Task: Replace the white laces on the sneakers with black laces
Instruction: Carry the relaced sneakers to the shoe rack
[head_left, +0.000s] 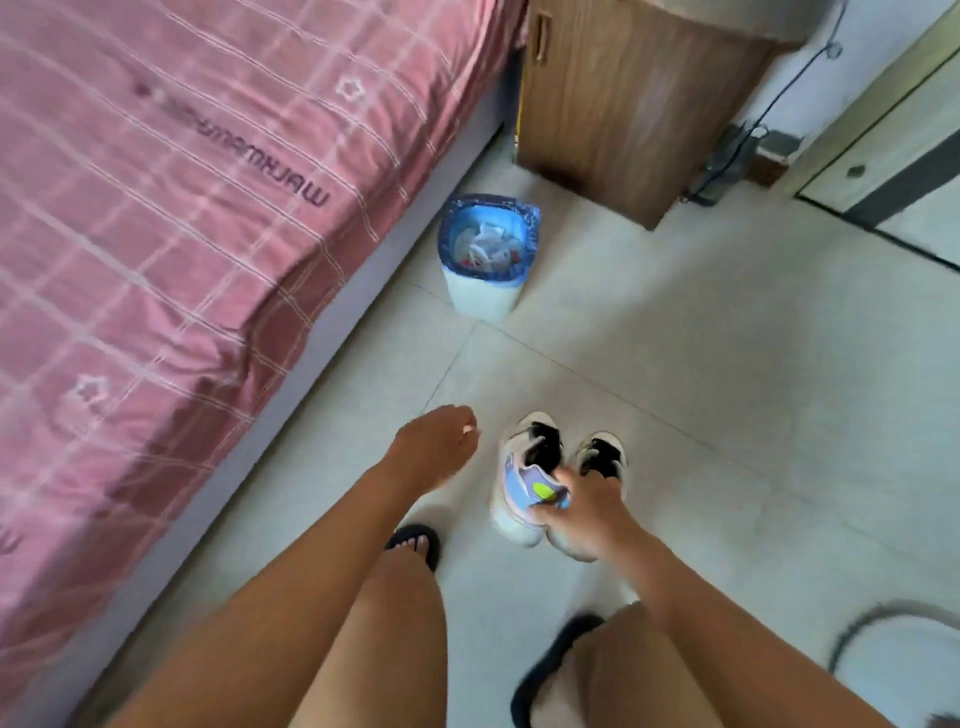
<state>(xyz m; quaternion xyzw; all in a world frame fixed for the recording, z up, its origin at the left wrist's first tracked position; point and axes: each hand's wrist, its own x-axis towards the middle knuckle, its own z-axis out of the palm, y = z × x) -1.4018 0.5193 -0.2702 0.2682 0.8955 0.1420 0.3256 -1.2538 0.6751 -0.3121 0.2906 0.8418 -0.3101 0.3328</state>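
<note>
The only writing I can see is a line of dark capital letters printed on the pink checked bedsheet (156, 208) to my left. It runs upside down from where I stand and is partly blurred, so I cannot read it with any certainty. The sneakers (524, 483) I hold show a round yellow-green badge, too blurred for me to make out any lettering.

Pale tiled floor (675, 364) with thin grout lines fills the centre and right of the frame. Bed (156, 234) with a pink checked sheet occupies the left side. Wooden cabinet (623, 104) stands at upper centre. White waste bin (485, 254) with a blue liner sits between bed and cabinet. Dark cable (779, 98) runs down the white wall (810, 78) at upper right.
</note>
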